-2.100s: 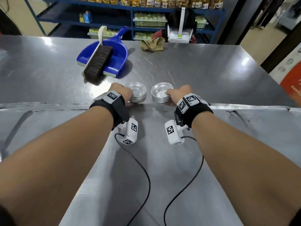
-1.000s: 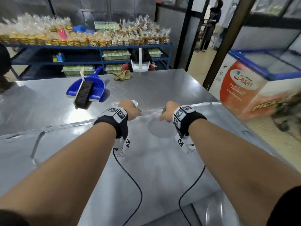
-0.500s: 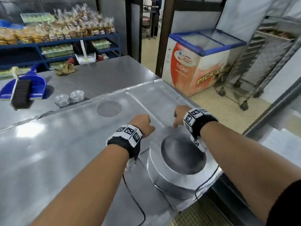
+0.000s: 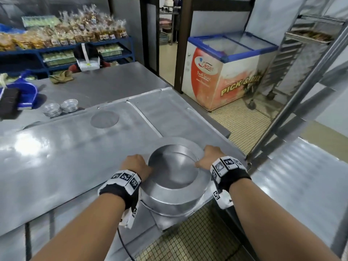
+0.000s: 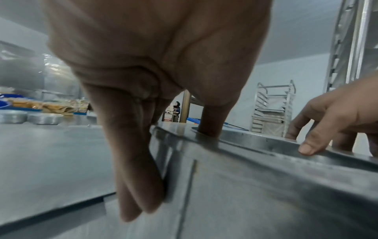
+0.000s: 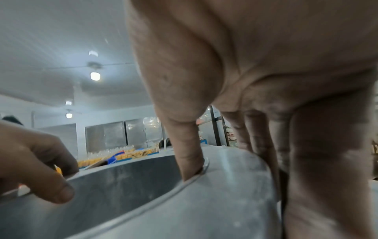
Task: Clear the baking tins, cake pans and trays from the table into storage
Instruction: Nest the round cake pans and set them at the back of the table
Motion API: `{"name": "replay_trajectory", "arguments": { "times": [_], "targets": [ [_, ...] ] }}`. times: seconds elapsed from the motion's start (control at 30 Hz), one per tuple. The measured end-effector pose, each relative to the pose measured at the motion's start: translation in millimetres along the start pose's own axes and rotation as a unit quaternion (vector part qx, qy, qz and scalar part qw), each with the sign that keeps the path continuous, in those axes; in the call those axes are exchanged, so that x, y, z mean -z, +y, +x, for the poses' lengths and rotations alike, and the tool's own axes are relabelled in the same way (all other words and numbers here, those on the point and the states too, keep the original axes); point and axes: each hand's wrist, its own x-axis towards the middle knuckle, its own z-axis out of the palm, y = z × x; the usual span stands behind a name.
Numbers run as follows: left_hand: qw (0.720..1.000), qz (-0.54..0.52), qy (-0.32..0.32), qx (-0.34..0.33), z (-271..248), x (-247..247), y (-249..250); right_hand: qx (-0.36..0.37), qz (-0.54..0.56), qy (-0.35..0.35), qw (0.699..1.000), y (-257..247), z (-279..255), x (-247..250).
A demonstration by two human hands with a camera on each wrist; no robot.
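A large round metal cake pan (image 4: 175,194), with a smaller pan nested inside it, stands at the near right corner of the steel table (image 4: 66,157). My left hand (image 4: 136,166) grips its left side and my right hand (image 4: 209,157) its right side. The left wrist view has the thumb (image 5: 210,122) on the inner rim and the fingers (image 5: 135,177) down the outer wall of the pan (image 5: 266,186). The right thumb (image 6: 188,158) hooks over the inner rim and the fingers (image 6: 306,177) lie against the wall. Two stacks of small round tins (image 4: 51,109) sit further back.
A blue dustpan (image 4: 26,95) with a brush (image 4: 8,102) lies at the far left, a cloth (image 4: 61,76) behind it. Right of the table are tiled floor, a chest freezer (image 4: 226,72) and a tall metal tray rack (image 4: 301,53).
Both hands left the small tin stacks, which stay on the table. The view swung right, and the hands came down onto the large pan and now grip its two sides.
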Motion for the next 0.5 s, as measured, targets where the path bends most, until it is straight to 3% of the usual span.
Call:
{"name": "replay_trajectory", "arguments": {
  "times": [0.23,0.5],
  "targets": [
    [0.999,-0.044,0.011,0.029,-13,12,5,0.008,0.024,0.027,0.999,-2,-1,7],
    [0.979,-0.151,0.108,0.082,-30,42,-16,0.099,0.091,0.103,0.986,-34,-2,21]
  ]
}}
